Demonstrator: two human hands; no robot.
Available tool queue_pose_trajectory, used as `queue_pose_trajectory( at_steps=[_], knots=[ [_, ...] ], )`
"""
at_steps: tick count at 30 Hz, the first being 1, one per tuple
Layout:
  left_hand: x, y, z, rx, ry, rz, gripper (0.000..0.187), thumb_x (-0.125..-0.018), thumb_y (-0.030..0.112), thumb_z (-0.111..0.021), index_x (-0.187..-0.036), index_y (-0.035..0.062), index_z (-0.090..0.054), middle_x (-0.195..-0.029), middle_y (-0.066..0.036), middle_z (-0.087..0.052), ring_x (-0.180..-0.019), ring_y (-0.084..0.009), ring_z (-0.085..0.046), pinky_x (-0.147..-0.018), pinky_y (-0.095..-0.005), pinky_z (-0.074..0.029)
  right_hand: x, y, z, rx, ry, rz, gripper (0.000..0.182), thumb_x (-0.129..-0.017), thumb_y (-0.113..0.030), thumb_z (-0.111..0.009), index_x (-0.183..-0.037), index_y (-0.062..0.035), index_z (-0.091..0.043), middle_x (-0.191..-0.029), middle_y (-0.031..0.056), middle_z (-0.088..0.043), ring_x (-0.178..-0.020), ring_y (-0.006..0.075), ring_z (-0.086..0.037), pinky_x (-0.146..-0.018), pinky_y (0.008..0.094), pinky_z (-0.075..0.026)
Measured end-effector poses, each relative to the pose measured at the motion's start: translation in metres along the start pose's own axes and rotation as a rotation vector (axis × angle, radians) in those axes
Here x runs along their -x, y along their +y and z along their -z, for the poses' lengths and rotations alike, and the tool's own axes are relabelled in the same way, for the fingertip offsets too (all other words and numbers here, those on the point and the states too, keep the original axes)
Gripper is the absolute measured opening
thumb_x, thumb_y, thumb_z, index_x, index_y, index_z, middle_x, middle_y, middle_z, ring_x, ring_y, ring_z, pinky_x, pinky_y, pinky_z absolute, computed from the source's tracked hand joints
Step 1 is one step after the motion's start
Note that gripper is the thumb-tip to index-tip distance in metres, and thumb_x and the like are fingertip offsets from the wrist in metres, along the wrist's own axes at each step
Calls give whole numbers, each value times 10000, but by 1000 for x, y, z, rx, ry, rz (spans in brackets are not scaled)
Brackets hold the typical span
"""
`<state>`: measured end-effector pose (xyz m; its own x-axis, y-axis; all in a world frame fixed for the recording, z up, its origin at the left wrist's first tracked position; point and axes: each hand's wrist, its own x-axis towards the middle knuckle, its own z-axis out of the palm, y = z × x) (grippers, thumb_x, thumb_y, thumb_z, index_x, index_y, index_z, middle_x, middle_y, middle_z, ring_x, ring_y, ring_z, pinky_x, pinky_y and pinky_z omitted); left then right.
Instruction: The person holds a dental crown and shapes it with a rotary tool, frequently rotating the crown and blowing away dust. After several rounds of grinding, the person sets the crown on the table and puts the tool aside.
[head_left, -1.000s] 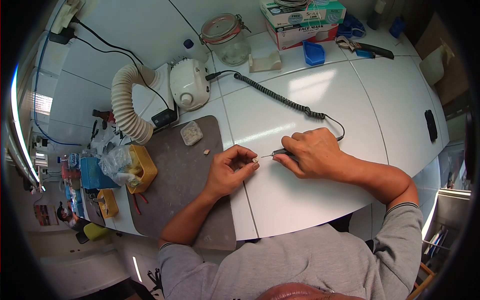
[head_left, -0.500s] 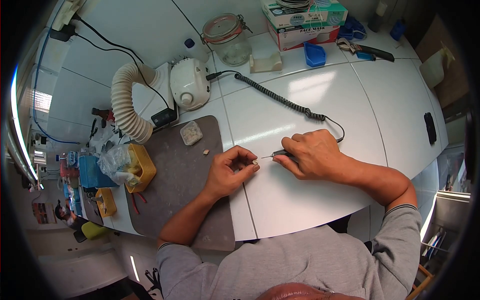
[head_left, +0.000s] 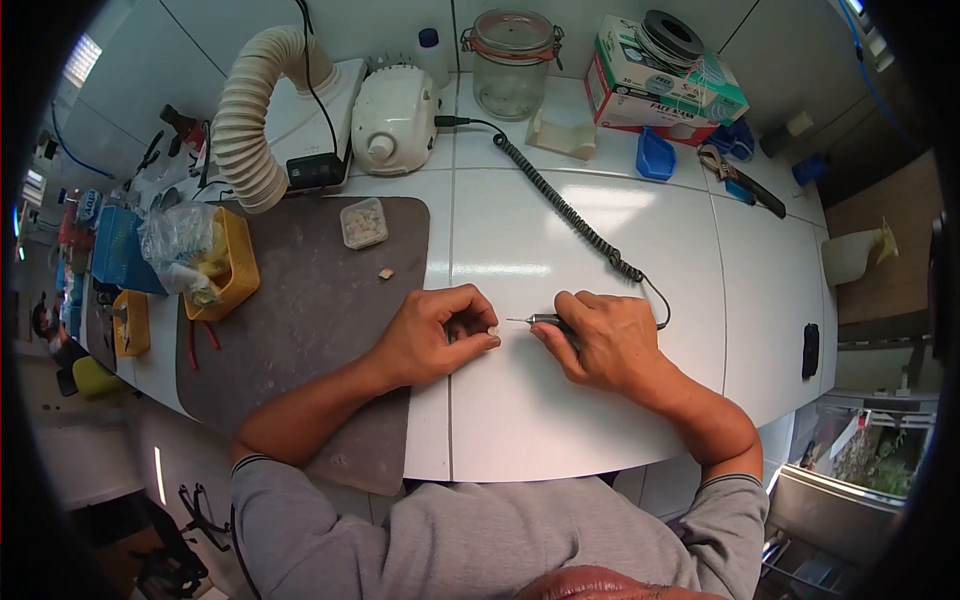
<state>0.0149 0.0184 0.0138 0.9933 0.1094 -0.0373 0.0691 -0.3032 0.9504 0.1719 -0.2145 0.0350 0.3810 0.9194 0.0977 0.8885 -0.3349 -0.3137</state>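
Between the thumb and fingertips of my left hand is a small pale piece, its kind too small to make out. My right hand grips a rotary handpiece with a thin metal bur. The bur's tip points left at the pale piece, a small gap apart from it. From the handpiece a coiled black cord runs to a white control unit. A brown mat lies beneath my left forearm, with a small clear box of pale pieces and one loose piece on it.
A ribbed white hose arches at the back left. Near it stands a yellow bin holding bagged items. A glass jar, mask boxes, a blue tray and a wrench line the back. At right lies a black object.
The camera view has turned and shifted, so the whole bench appears rotated. Both hands keep their grips, and the bur still sits a short gap from the pale piece.
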Motion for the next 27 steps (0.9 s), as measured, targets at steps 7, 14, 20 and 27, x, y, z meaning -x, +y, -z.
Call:
queue_pose_trajectory(
  at_steps=[7, 14, 20, 27],
  knots=[
    [0, -5, -2, 10, 4, -42, 210, -903, 110, -890, -1024, 16, -746, -891, -43, -778, -734, -84, -678, -671, -259, -536, -1, -2, -1, 2, 10, -3, 462, -1055, -476, -709, -843, -66, -687, -683, 98, -684, -533, 303, -668, -476, 427, -491],
    [1, -3, -1, 8, -10, -23, 209, -905, 104, -883, -1027, 11, -742, -903, -45, -781, -735, -86, -677, -673, -262, -541, 0, -2, 0, 10, -6, -10, 459, -1055, -471, -707, -843, -65, -686, -686, 102, -685, -534, 305, -669, -480, 426, -493],
    [1, -3, -1, 7, -13, -18, 209, -908, 104, -882, -1030, 10, -741, -911, -47, -781, -745, -85, -676, -682, -261, -544, -1, -3, 1, 7, -6, -9, 458, -1056, -468, -708, -832, -71, -671, -685, 107, -683, -534, 310, -666, -485, 429, -491],
    [1, -3, -1, 8, -18, -23, 207, -911, 108, -881, -1032, 12, -742, -907, -47, -776, -769, -90, -687, -687, -262, -549, -1, -3, 2, 5, -8, -10, 451, -1055, -465, -712, -835, -73, -668, -680, 108, -677, -534, 313, -665, -486, 431, -492]
  ],
)
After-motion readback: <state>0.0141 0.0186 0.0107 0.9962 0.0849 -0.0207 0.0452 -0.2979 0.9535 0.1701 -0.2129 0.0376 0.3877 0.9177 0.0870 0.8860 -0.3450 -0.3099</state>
